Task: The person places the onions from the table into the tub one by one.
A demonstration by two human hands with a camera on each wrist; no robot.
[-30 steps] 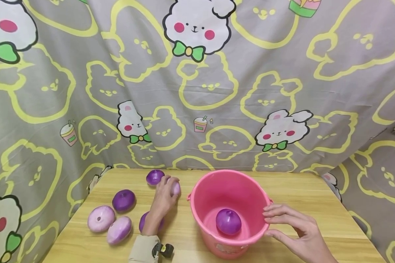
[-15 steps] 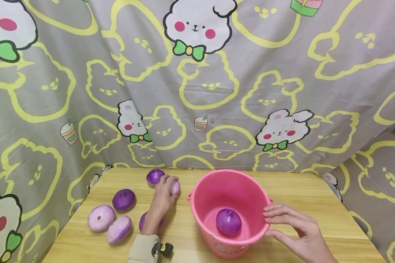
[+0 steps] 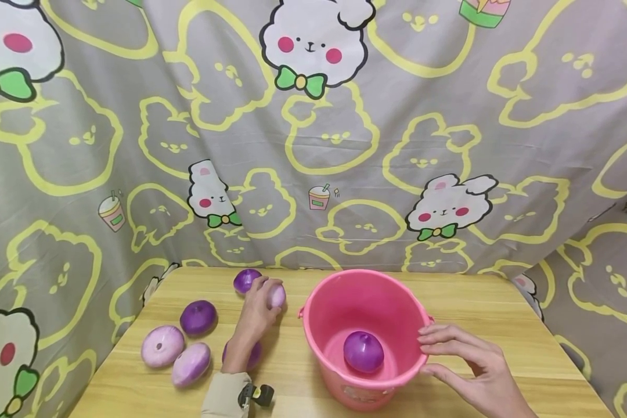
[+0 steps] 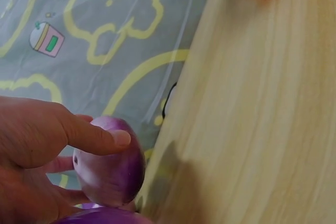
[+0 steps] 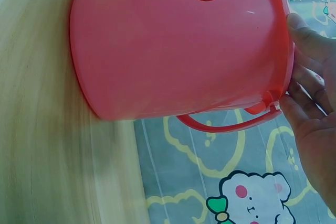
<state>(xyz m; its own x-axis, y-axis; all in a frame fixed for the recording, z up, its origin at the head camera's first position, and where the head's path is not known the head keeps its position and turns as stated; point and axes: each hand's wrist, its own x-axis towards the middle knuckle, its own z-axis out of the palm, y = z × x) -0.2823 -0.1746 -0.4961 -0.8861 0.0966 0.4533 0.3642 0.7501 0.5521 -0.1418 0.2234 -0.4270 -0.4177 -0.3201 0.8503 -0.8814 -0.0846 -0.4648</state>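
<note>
In the head view my left hand [image 3: 258, 310] grips a pale purple onion [image 3: 276, 296] at the back of the table. The left wrist view shows the thumb across that onion [image 4: 113, 169] and fingers behind it. A darker purple onion [image 3: 247, 280] sits just beyond this hand. Another purple onion [image 3: 253, 355] is partly hidden under the left wrist. My right hand [image 3: 472, 363] touches the right rim of a pink bucket [image 3: 339, 380] with its fingertips and thumb. Inside the bucket lies one purple onion [image 3: 363, 352].
On the left of the wooden table [image 3: 292, 371] lie a dark purple onion [image 3: 198, 317] and two paler onions, one round [image 3: 162, 346] and one tipped [image 3: 191, 364]. A patterned curtain [image 3: 345, 191] hangs along the table's back edge. The bucket's handle [image 5: 226, 128] hangs down.
The left hand stays on the pale onion, its fingers shifting slightly. The bucket and the right hand stay where they were.
</note>
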